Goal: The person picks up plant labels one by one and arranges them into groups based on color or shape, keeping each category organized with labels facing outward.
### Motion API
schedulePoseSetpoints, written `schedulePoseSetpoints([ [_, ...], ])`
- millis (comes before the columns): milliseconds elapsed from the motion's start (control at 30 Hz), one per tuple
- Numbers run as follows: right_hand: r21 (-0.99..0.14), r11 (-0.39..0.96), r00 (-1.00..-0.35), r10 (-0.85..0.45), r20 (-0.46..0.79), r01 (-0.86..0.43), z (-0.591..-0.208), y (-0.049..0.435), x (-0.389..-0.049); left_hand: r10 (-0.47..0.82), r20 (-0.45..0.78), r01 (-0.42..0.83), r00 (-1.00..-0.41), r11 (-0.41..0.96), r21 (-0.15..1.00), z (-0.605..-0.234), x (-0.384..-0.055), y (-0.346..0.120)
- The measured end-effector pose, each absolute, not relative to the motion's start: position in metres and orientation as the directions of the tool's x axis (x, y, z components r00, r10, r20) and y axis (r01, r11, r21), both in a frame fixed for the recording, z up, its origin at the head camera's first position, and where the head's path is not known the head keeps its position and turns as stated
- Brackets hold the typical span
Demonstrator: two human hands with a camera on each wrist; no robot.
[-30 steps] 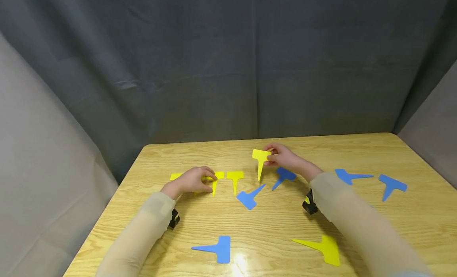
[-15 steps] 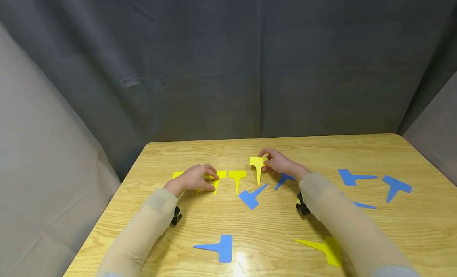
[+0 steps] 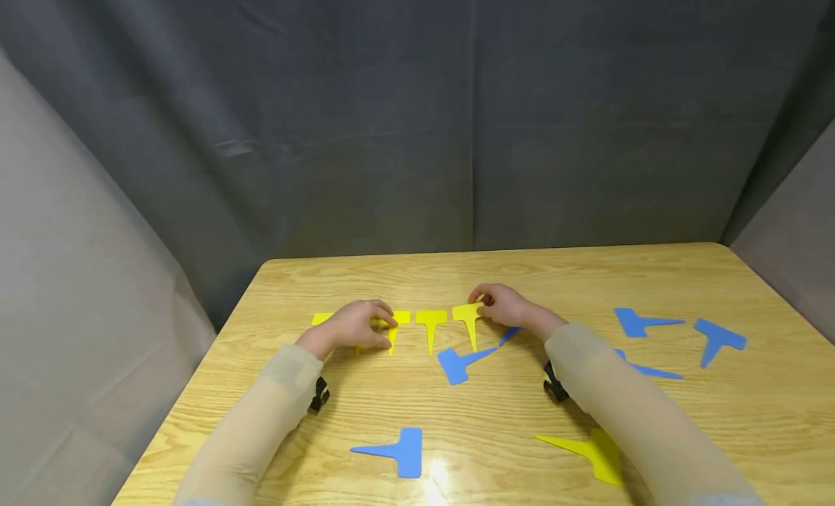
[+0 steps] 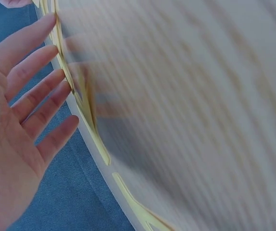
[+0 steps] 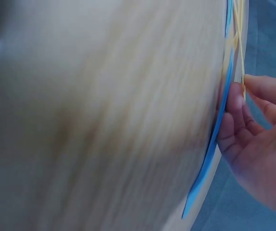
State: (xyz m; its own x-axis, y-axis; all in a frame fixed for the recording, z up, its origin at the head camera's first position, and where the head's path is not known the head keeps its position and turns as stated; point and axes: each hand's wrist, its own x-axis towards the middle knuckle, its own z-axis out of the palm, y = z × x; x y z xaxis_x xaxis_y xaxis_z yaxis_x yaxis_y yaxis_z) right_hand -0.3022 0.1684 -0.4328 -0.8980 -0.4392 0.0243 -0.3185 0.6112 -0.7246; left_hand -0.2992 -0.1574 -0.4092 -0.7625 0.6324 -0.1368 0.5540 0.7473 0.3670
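My right hand (image 3: 504, 305) pinches a yellow T-shaped plant label (image 3: 466, 313) by its wide head, its pointed stem toward me. The label is at the right end of a row of yellow ones, low at the table. Beside it lies another yellow label (image 3: 431, 318). My left hand (image 3: 354, 325) rests over the row's left part, fingers loosely spread; in the left wrist view its fingertips (image 4: 60, 74) touch a yellow label's edge. It partly covers a yellow label (image 3: 401, 317) and the leftmost one (image 3: 321, 318). A blue label (image 3: 509, 336) is mostly hidden beneath my right hand.
Another blue label (image 3: 457, 366) lies below the row, its tip near the half-hidden blue one. Several blue labels, one (image 3: 717, 339) farthest out, lie to the right. Nearer me are a blue label (image 3: 409, 452) and a yellow label (image 3: 603, 457), partly behind my right sleeve.
My right hand has lowered the yellow label toward me and slightly left, down to the row's right end. The blue label below has shifted a little. My left hand stays put.
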Motion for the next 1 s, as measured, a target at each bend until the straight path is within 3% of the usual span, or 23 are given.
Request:
schedulePoseSetpoints([
  [233, -0.645, 0.719, -0.929, -0.367, -0.036, -0.259, -0.4266, 0.1638, -0.2954, 0.639, -0.128, 0.561, -0.758, 0.740, 0.371, -0.4097, -0.2998, -0.1577],
  [567, -0.653, 0.687, -0.897, -0.441, -0.028, -0.318, -0.4306, 0.1726, -0.2988, 0.634, -0.119, 0.557, -0.764, 0.742, 0.373, -0.4149, -0.3038, -0.1597],
  [1000, -0.648, 0.712, -0.922, -0.385, -0.042, -0.269, -0.4305, 0.1719, -0.2995, 0.648, -0.110, 0.571, -0.754, 0.728, 0.379, -0.4132, -0.3019, -0.1586],
])
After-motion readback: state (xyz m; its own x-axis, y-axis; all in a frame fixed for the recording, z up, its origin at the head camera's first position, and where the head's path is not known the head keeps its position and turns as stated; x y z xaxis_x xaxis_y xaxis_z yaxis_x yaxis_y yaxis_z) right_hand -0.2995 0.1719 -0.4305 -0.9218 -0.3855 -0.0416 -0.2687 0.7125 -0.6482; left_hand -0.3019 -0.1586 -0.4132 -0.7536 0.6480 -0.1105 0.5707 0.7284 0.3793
